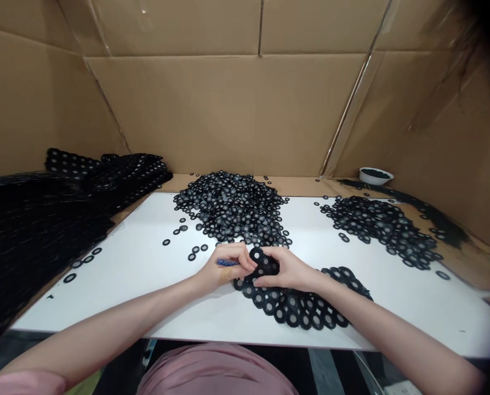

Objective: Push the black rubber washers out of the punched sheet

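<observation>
The left hand is closed firmly around a slim blue-handled tool, and its fingertips are pressed against a linked strip of black rubber rings. The right hand is partly closed, with the strip's raised end pinched between its thumb and fingers. That end appears to be held up off the white surface so that it is steadied next to the tool. The rest of the strip is laid flat at 6 o'clock, beneath the hands, and each ring is seen with a grey centre.

A heap of loose rings is piled at 12 o'clock, and a 2nd heap of rings is spread at 2 o'clock. Black perforated sheet is massed at 10 o'clock, seemingly kept to 1 side of the hands. A white bowl is set at 1 o'clock. Cardboard walls are stood behind, probably to contain stray pieces. No brand or writing can be read.
</observation>
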Demonstrator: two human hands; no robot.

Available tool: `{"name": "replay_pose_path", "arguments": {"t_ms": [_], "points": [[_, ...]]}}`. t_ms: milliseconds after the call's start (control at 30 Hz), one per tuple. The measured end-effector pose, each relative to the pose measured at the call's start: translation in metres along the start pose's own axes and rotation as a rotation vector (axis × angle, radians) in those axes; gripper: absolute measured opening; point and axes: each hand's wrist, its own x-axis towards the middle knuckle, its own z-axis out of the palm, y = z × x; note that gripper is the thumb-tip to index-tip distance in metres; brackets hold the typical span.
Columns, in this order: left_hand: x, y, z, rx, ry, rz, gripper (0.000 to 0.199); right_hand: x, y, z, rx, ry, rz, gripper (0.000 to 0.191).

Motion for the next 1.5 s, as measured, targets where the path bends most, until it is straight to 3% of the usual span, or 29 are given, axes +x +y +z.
{"name": "replay_pose_path", "arguments": {"t_ms": [133,300,833,1233,1500], "points": [[-0.002,0.000,-0.005,-0.043,0.050,-0.010,0.017,0.000,0.001,0.002,0.056,-0.009,-0.014,0.031],[-0.005,0.004,-0.007,0.058,-0.083,0.079,0.015,0.000,0.000,0.001,0.103,-0.008,-0.013,0.028],[-0.007,-0.001,-0.008,0.104,-0.196,0.081,0.020,0.000,0.001,0.001,0.065,-0.018,-0.025,0.029],[0.002,-0.004,-0.009,-0.092,-0.137,-0.175,0.021,-0.001,0.002,0.005,-0.009,0.035,-0.041,0.034],[0.004,-0.005,-0.010,-0.137,-0.137,-0.265,0.021,0.000,0.005,0.005,0.001,0.029,-0.071,0.033]]}}
